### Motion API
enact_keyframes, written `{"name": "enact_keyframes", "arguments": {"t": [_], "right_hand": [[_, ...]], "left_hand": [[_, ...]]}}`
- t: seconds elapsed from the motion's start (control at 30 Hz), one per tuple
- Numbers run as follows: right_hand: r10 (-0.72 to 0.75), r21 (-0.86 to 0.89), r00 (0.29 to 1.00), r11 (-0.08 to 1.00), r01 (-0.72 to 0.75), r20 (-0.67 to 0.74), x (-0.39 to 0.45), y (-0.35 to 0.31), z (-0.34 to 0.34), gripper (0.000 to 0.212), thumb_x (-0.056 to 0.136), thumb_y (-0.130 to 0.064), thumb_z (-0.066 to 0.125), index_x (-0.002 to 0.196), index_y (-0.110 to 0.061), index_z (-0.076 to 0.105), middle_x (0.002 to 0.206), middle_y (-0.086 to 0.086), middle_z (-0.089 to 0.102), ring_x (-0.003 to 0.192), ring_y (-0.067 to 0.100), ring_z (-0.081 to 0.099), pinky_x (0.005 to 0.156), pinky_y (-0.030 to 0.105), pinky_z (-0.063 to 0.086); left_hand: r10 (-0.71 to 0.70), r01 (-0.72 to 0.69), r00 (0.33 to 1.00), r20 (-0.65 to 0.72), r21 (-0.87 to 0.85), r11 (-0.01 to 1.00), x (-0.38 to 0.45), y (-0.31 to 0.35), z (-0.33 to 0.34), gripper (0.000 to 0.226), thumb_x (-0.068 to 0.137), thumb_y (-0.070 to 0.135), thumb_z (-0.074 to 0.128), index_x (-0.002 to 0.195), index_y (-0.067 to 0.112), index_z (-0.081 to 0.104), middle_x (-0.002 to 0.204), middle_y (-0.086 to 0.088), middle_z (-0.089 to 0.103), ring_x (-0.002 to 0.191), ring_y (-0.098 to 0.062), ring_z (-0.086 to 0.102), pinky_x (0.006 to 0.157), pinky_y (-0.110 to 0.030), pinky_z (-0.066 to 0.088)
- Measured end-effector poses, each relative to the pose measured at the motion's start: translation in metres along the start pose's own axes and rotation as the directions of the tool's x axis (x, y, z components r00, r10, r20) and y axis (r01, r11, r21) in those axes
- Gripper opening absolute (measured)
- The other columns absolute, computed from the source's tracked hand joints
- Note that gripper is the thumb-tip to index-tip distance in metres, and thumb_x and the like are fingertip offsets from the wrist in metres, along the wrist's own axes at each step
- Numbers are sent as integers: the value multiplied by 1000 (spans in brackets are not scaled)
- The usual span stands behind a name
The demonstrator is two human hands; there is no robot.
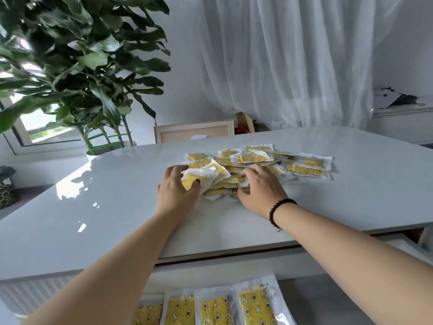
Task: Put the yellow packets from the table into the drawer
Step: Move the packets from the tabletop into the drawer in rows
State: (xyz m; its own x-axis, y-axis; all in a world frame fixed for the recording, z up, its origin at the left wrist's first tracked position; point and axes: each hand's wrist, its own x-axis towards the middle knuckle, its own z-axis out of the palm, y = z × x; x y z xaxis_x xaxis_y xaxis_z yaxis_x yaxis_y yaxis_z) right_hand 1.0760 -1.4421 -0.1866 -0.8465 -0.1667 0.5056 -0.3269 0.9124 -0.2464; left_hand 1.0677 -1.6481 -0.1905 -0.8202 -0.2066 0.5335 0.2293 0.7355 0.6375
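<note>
A loose pile of yellow packets [255,160] in clear wrappers lies on the white table [105,207]. My left hand [178,191] grips a few packets at the pile's left side, thumb curled over them. At the pile's near edge my right hand [260,191], with a dark bead bracelet on the wrist, presses its fingers onto and around more packets. Below the table's front edge the drawer [328,299] stands open, with several yellow packets [218,308] laid side by side inside it.
A large leafy plant [77,62] in a white pot stands beyond the table's far left corner. A framed picture [194,132] leans behind the table under white curtains. A low white cabinet [403,123] with papers is at the back right.
</note>
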Motion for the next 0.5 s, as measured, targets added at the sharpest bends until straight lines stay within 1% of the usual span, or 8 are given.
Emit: {"name": "enact_keyframes", "arguments": {"t": [0.07,0.1,0.13,0.2,0.27,0.37,0.43,0.5], "right_hand": [[-39,1,999,999,40,-35,-1,-1,1,32,87,-32,56,115,-17,55,117,0,50,107,20,47,88,30,39],[-55,-2,998,999,55,-41,-1,-1,1,32,87,-32,56,115,-17,55,116,0,50,106,20,47,88,30,39],[-65,-7,997,998,64,-40,-1,-2,2,31,87,-33,56,115,-18,55,116,0,50,106,20,47,89,31,39],[-70,-13,997,997,70,-41,-1,-1,3,31,88,-32,56,115,-17,54,117,0,50,107,20,47,91,31,39],[-77,-2,996,997,77,-51,-1,-1,5,31,88,-31,56,115,-16,55,117,2,50,107,22,47,91,32,39],[-86,-6,995,996,86,-57,0,1,6,32,88,-31,56,115,-15,55,118,2,50,109,22,47,91,32,39],[-90,9,994,996,91,-68,1,1,6,33,89,-36,54,114,-15,56,117,2,50,109,22,47,91,33,40],[-81,73,994,994,86,-71,0,1,6,45,89,-49,43,113,-15,59,117,2,53,109,22,49,91,35,40]], "left_hand": [[-219,207,974,54,167,964,6,-1,-2,55,89,36,54,139,17,40,144,-2,40,135,-20,35,110,-42,23],[-308,270,945,107,273,923,8,-1,-2,58,90,42,49,140,16,36,145,-3,40,138,-21,30,112,-45,18],[-362,279,918,163,382,881,9,1,-2,60,90,49,44,140,16,34,144,-3,42,140,-21,28,114,-50,13],[-380,212,891,250,511,833,8,4,0,72,86,66,38,138,17,33,143,-1,45,140,-20,29,113,-58,6],[-346,171,896,277,503,847,7,5,-1,80,80,74,41,138,20,33,142,0,46,138,-20,34,113,-58,10],[-240,119,932,272,396,910,5,2,-4,88,73,71,58,143,25,29,144,2,45,135,-19,39,113,-49,16],[-101,31,961,257,261,965,1,3,-3,94,67,64,71,143,26,30,142,4,45,132,-17,42,111,-40,23],[87,-111,966,245,86,990,-5,5,0,96,61,51,83,140,22,36,136,3,46,125,-16,46,105,-32,33]]}}
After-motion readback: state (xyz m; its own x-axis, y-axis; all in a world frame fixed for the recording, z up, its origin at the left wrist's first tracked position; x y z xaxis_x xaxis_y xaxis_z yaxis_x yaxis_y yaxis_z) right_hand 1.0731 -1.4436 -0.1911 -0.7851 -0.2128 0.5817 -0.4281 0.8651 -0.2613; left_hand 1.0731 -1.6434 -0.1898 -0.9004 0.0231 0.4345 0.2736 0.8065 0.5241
